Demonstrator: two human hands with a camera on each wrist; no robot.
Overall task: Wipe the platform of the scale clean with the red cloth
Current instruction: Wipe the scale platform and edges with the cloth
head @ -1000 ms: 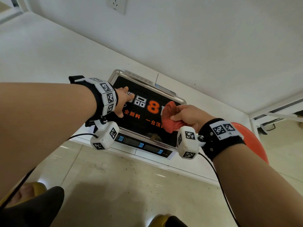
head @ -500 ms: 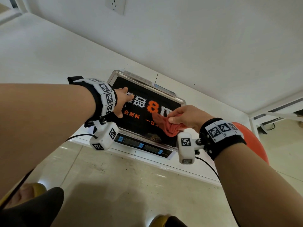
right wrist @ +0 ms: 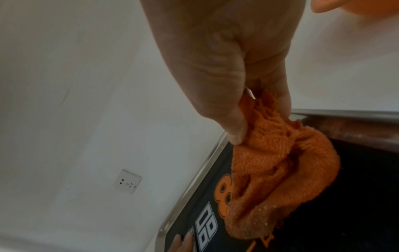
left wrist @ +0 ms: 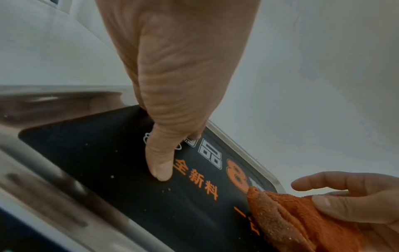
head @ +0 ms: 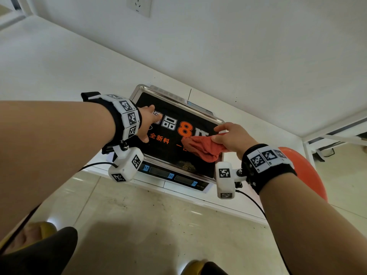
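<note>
Just dragged the cloth (head: 202,147) back toward the platform's (head: 168,153) right edge, pinched in my right hand (head: 231,138), left hand (head: 146,124) still pressing flat and open, so there's more wiping to go.

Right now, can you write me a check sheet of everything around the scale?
Surface: white counter bearing the scale.
Job's things: steel-rimmed scale platform with a black printed mat; pale crumbs on the mat; bunched red terry cloth lying on the mat, specks on it.
Clutter: nothing seen.
Hands: left hand pressing the mat, thumb straight; right hand pinching the cloth.
Cables: black wires from the wrist cameras.
Surroundings: white wall socket, orange round stool, beige floor tiles.
</note>
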